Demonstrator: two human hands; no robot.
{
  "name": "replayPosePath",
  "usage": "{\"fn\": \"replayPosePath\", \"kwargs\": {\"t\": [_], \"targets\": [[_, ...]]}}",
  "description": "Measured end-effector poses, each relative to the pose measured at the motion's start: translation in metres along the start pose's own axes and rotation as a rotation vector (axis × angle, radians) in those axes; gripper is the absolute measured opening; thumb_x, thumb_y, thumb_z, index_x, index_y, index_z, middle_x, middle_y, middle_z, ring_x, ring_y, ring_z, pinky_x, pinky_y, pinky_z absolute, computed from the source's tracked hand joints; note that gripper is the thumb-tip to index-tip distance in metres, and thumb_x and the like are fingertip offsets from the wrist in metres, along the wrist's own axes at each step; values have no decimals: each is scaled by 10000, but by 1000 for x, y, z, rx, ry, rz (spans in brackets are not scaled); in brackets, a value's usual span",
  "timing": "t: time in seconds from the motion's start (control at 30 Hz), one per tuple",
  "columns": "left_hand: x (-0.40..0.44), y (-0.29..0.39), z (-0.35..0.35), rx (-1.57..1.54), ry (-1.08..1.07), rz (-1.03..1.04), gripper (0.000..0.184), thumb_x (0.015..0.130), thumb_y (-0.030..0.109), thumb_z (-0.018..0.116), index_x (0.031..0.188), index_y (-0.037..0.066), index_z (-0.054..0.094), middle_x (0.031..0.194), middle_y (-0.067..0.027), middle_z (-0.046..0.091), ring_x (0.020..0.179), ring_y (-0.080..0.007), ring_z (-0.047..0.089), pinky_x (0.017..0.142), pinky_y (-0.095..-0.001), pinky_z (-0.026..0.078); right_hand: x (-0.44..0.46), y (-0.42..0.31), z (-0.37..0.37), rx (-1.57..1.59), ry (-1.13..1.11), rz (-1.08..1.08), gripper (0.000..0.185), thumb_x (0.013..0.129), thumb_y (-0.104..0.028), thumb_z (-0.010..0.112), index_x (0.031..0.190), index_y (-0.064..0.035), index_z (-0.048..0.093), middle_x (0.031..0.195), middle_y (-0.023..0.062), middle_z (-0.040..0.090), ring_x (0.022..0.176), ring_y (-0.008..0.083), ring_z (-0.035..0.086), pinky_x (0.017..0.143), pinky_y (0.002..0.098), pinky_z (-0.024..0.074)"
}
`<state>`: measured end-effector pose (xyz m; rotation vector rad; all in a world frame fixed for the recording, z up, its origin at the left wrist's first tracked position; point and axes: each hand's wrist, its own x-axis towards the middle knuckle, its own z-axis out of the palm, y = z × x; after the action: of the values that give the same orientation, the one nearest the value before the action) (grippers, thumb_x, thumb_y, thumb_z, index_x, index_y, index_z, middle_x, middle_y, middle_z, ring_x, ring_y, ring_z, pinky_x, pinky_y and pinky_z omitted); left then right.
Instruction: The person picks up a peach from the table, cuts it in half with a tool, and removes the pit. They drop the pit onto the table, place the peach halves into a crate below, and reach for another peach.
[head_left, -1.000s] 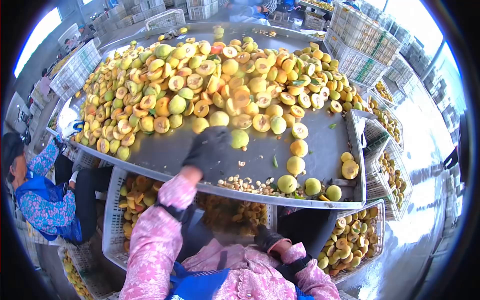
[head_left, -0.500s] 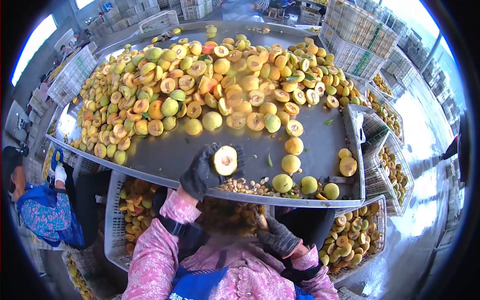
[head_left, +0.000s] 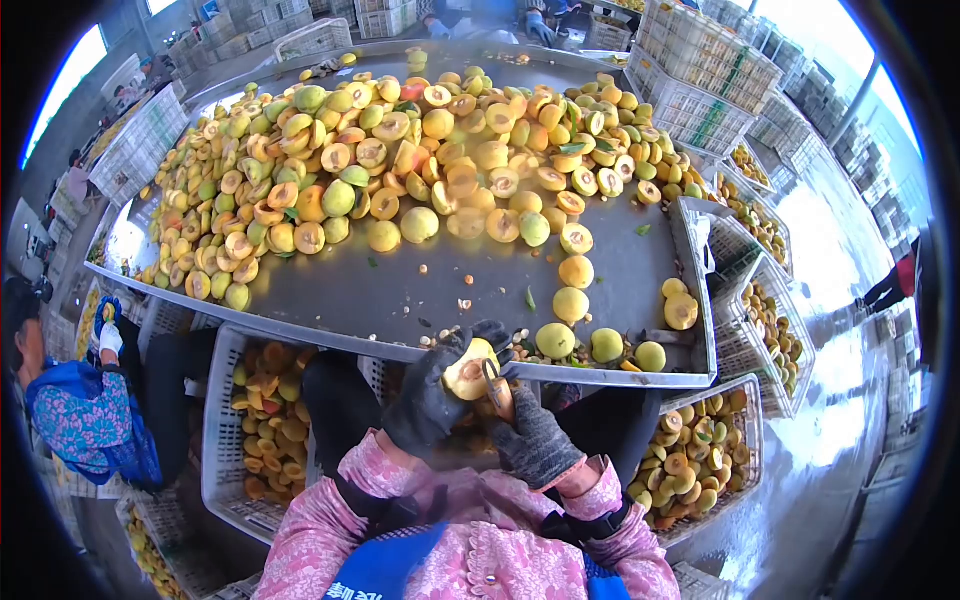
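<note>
My left hand [head_left: 425, 405], in a dark glove, is closed around a peach half [head_left: 466, 374] with its pale cut face turned up and to the right. My right hand [head_left: 541, 440], in a grey-black glove, grips the wooden handle of a pitting knife [head_left: 500, 397] with a curved metal loop at its tip. The loop is at the right edge of the peach half; whether it cuts into the flesh I cannot tell. Both hands are at the near edge of the metal table [head_left: 400, 300], where whole peaches [head_left: 555, 341] lie just beyond my right hand.
A large heap of halved peaches [head_left: 340, 160] covers the table's far side. Crates of peaches stand below the edge, one left [head_left: 215, 450] and one right [head_left: 755, 440]. A co-worker [head_left: 95, 410] sits at the left. Stacked crates [head_left: 700, 60] rise at the back right.
My left hand has drawn the peach half back toward me and tilted it. My right hand has risen, bringing the pitting knife up against the fruit. Pits near the table edge have largely gone from view.
</note>
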<state>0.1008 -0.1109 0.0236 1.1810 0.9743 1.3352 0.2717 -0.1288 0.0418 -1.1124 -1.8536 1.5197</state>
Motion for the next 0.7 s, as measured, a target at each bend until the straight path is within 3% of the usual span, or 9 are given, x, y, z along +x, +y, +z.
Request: {"fn": "replayPosePath", "kwargs": {"t": [0.13,0.23,0.3,0.37,0.47,0.5,0.57,0.67,0.7], "targets": [[-8,26,15,151,-23,63,335,921,142,515,1198,-45,487,1102,-118,592,984,-176,565,874,-304,453,-4,7,-1,-244,-56,-163,221,857,-109,485,1048,-48,579,1070,147,520,1022,343,486,865,393,398],[-11,28,25,136,55,111,320,923,122,509,1192,-49,481,1078,-109,592,948,-174,567,857,-300,455,1,18,5,-525,33,-462,484,835,-48,527,1275,-14,330,1070,172,536,993,333,533,874,376,410],[-13,20,29,155,120,146,302,936,127,473,1182,-47,486,1074,-114,591,956,-183,569,858,-309,457,8,25,15,-551,46,-457,653,821,-16,537,1390,7,219,1072,186,542,979,327,546,888,378,404],[-14,5,29,229,164,168,303,959,154,414,1177,-43,484,1085,-126,585,993,-195,569,872,-325,462,14,26,22,-333,-30,-155,641,815,-22,521,1393,15,249,1069,186,543,996,324,523,910,397,376],[-6,-18,29,-735,260,-213,327,976,216,375,1157,-33,489,1073,-115,579,993,-197,568,878,-330,468,17,30,19,-971,-28,-571,522,820,-91,492,1321,19,389,1047,185,547,963,310,509,885,427,368],[-6,-18,29,-770,269,-224,338,979,230,365,1154,-30,489,1078,-117,577,995,-201,569,880,-332,469,18,24,18,-1108,-75,-627,491,822,-112,483,1292,20,434,1042,185,549,954,306,506,878,436,367],[-6,-13,30,-843,289,-252,359,984,259,344,1147,-25,491,1087,-121,574,1001,-210,571,885,-336,471,14,9,15,-1159,-332,-448,434,824,-149,466,1221,18,517,1039,184,551,941,298,507,868,452,368],[-8,-12,27,-714,275,-219,339,972,237,380,1165,-22,482,1086,-136,578,997,-225,579,873,-341,477,14,38,20,-749,-239,-424,413,846,-144,460,1226,18,485,1037,161,553,923,296,507,892,426,369],[-10,-10,25,-423,235,-53,324,952,217,411,1150,-24,495,1075,-140,588,985,-230,587,865,-341,480,14,41,20,-678,-229,-413,399,853,-137,463,1221,17,477,1037,154,553,922,291,507,895,414,373]]}}
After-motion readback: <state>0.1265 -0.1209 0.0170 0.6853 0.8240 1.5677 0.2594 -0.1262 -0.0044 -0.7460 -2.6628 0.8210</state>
